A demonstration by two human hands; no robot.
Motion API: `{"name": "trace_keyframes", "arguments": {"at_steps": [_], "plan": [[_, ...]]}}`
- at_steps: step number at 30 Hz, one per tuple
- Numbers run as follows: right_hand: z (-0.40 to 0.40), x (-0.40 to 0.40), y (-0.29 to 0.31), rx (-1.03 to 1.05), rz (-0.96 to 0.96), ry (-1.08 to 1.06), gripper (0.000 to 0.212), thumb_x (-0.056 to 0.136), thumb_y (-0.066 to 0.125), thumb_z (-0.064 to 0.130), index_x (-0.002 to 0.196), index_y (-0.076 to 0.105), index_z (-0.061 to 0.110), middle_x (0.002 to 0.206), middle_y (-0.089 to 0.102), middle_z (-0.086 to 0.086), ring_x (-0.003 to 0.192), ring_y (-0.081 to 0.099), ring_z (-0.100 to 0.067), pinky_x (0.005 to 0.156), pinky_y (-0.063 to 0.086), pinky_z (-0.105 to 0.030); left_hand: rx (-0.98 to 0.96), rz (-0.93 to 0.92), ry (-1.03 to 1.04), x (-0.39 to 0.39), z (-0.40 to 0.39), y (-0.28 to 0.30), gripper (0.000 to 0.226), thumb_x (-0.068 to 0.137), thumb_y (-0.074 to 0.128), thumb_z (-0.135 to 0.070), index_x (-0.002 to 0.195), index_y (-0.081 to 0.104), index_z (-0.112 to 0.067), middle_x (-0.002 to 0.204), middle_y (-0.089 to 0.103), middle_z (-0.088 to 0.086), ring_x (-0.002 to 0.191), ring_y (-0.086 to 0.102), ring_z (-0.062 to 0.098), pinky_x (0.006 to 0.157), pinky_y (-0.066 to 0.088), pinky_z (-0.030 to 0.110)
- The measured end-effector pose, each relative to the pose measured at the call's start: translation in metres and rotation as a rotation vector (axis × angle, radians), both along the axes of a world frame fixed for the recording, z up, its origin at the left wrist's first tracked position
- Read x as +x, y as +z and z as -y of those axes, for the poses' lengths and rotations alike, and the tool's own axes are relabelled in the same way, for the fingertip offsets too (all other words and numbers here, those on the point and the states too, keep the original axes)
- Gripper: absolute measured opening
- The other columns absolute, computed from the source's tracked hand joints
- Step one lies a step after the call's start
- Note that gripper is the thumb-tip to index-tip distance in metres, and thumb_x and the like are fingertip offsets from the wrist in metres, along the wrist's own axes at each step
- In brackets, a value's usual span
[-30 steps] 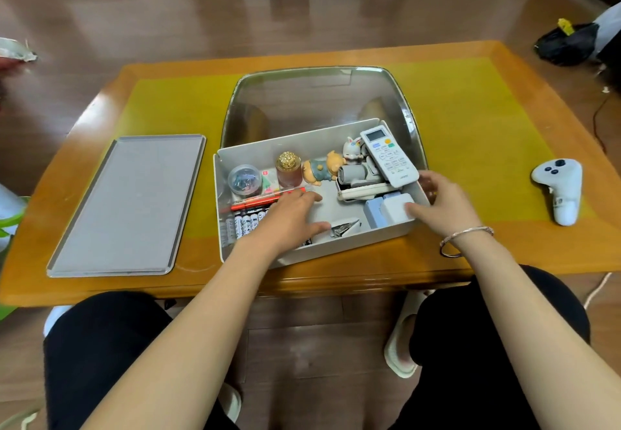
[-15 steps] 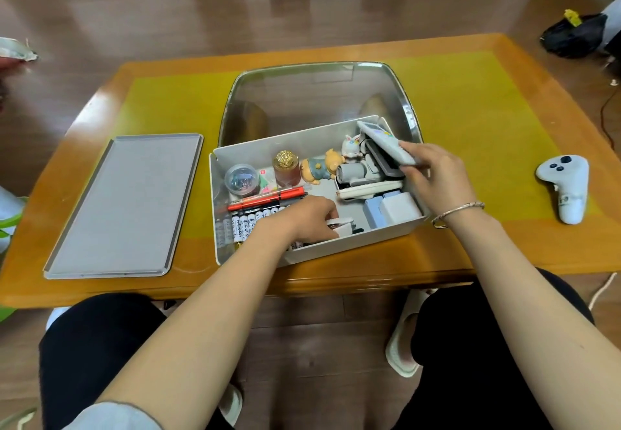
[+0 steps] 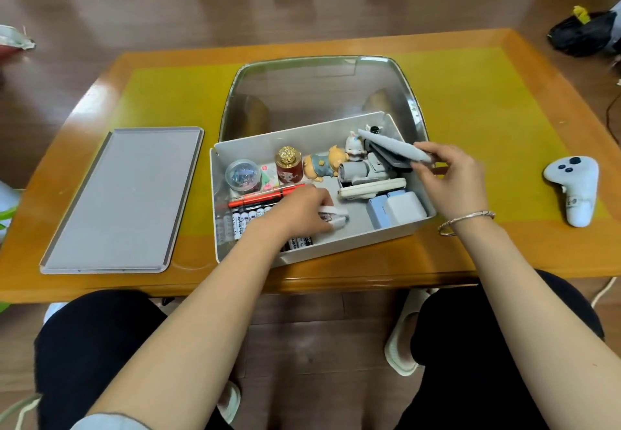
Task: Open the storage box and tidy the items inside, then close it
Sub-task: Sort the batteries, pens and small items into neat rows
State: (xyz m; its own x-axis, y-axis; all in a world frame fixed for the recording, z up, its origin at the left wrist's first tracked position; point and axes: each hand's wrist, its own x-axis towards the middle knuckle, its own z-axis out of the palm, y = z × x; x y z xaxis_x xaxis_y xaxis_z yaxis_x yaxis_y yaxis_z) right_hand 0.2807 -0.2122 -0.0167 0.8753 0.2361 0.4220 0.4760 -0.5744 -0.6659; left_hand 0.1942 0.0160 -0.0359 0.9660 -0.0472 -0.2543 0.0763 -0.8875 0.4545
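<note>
The grey storage box (image 3: 353,248) stands open at the table's front edge, and its flat grey lid (image 3: 124,197) lies to the left. My right hand (image 3: 450,181) grips the white remote control (image 3: 393,149), tipped on its edge over the box's back right corner. My left hand (image 3: 299,211) reaches into the box and holds a small white stapler-like item (image 3: 334,217) on the floor of the box. Inside are also a red marker (image 3: 265,196), a row of batteries (image 3: 245,219), a clip jar (image 3: 242,174), a gold-capped bottle (image 3: 289,167), figurines (image 3: 324,165) and two pale blocks (image 3: 396,209).
A clear glass tray (image 3: 322,93) sits behind the box. A white game controller (image 3: 574,187) lies on the table at the right. My knees are under the front edge of the table. A black bag (image 3: 584,33) lies on the floor at the far right.
My right hand moved from the box's right rim to the remote and tipped it up on its edge. My left hand slid right from the batteries onto the small white item.
</note>
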Motion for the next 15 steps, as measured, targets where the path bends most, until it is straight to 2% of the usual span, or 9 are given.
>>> {"name": "trace_keyframes", "arguments": {"at_steps": [3,6,11,15], "plan": [[0.000,0.000,-0.001,-0.092,0.008,0.033,0.029,0.075,0.073,0.003,0.102,0.070,0.012,0.101,0.067,-0.002,0.088,0.056,-0.009,0.076,0.049,-0.027,0.004,-0.039,-0.090,-0.001,0.012,-0.005,0.035,0.082,0.070,-0.033,0.112,0.059,-0.019,0.111,0.053,0.002,0.098,0.050,0.018,0.084,0.046,0.032],[0.000,0.000,-0.002,-0.199,-0.040,0.043,0.032,0.072,0.077,0.005,0.102,0.069,0.011,0.106,0.066,-0.007,0.096,0.058,-0.019,0.078,0.046,-0.026,0.020,-0.011,-0.155,0.001,0.016,-0.007,0.032,0.085,0.066,-0.036,0.113,0.057,-0.024,0.114,0.048,0.003,0.104,0.045,0.020,0.089,0.044,0.035],[-0.003,-0.001,0.002,-0.297,-0.056,0.049,0.035,0.071,0.077,0.006,0.104,0.066,0.011,0.112,0.063,-0.009,0.102,0.058,-0.025,0.082,0.046,-0.029,0.151,-0.013,-0.260,0.008,0.017,-0.002,0.032,0.086,0.063,-0.026,0.117,0.058,-0.034,0.115,0.046,0.003,0.100,0.037,0.017,0.078,0.032,0.032],[-0.003,-0.003,0.007,-0.440,-0.128,0.088,0.049,0.075,0.070,0.006,0.121,0.057,0.015,0.129,0.052,-0.006,0.121,0.048,-0.025,0.099,0.041,-0.047,0.174,0.029,-0.268,0.006,0.016,-0.007,0.040,0.086,0.065,-0.028,0.125,0.055,-0.035,0.124,0.047,0.002,0.108,0.039,0.020,0.081,0.033,0.031]]}}
